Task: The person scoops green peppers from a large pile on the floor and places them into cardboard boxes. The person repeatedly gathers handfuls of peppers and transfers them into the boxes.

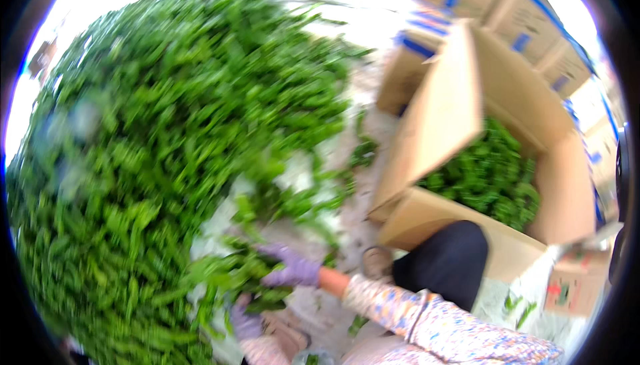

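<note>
A huge heap of green chili peppers (165, 115) fills the left of the view. At its near edge, both my hands, in purple gloves, hold a bunch of green peppers (240, 272) between them. My right hand (292, 267) presses on the bunch from the right, its fingers spread around it. Below, my left hand (245, 317) cups its lower side, with its fingers partly hidden by the peppers. To the right stands an open cardboard box (565, 190) with green peppers (492, 180) inside and its flaps raised. The picture is blurred by motion.
Closed cardboard boxes with blue tape (525, 25) are stacked behind the open box. A smaller cardboard box (577, 285) sits at the lower right. Loose peppers (525, 315) lie on the pale ground sheet. My bent knee (445, 260) is beside the open box.
</note>
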The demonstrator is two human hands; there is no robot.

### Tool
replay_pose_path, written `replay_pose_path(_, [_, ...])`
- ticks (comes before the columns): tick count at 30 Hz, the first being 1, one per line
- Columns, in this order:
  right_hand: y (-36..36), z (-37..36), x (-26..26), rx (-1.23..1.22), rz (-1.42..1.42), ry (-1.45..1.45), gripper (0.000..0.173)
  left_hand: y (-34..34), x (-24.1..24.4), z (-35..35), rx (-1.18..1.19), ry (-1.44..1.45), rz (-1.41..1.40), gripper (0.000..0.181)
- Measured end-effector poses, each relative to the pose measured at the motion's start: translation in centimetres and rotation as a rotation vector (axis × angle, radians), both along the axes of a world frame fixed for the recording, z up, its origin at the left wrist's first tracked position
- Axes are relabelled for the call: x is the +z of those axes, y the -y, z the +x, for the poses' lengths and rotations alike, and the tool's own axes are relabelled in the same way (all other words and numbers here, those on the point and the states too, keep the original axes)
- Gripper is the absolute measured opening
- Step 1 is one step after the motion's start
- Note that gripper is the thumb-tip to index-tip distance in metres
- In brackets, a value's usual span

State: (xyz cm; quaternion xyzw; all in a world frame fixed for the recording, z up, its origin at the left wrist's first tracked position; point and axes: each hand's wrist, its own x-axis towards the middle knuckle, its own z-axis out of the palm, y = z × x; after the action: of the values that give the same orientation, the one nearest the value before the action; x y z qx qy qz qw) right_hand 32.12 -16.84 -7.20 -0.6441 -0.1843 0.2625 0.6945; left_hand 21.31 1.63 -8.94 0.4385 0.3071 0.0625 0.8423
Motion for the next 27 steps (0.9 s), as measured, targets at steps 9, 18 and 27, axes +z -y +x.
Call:
replay_pose_path(9, [22.3,-3.4,24.2,-0.405,-0.069,0.709,0.09,18.1,22.5,8.0,-0.774,0.982,0.338,0.044])
replay_pose_path(18, [50.0,-16.5,24.0,-0.702,-1.716,0.58,0.046,40.6,20.5,13.1,-1.179,1.028,1.376,0.062])
replay_pose_path(27, [52.2,-11.2,15.7,-0.757,-1.788,0.53,0.068,40.6,11.4,17.0,-0.898,0.886,1.727,0.075])
